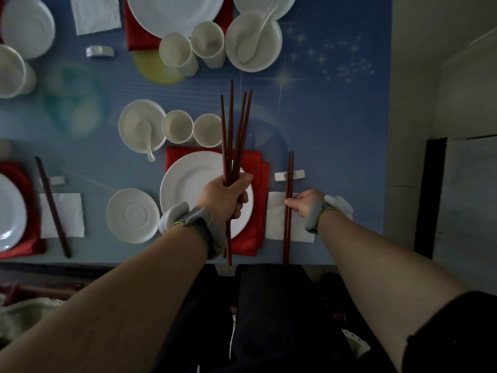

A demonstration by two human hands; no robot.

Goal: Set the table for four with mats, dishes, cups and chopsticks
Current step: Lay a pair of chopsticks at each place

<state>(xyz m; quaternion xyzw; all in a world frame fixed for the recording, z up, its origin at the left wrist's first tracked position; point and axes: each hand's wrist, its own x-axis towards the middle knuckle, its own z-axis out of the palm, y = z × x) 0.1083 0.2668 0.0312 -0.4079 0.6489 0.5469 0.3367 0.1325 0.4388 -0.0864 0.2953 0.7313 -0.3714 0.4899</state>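
Observation:
My left hand [227,196] grips a bundle of several dark red chopsticks [236,130], held upright over the white plate [193,184] on the red mat [258,200]. My right hand [304,203] pinches a pair of chopsticks [290,168] that lies across the white chopstick rest [298,174] and the white napkin [275,219], to the right of the plate. A bowl with a spoon [141,127], two cups [177,126] and a saucer [133,215] stand around this setting.
Another setting on the left has a plate on a red mat [18,173], chopsticks [52,205] on a rest, and a napkin [71,211]. Farther back stand a large plate [172,12], cups [207,39], a spoon bowl [254,41] and a rest [100,51]. The table edge [387,130] runs down the right.

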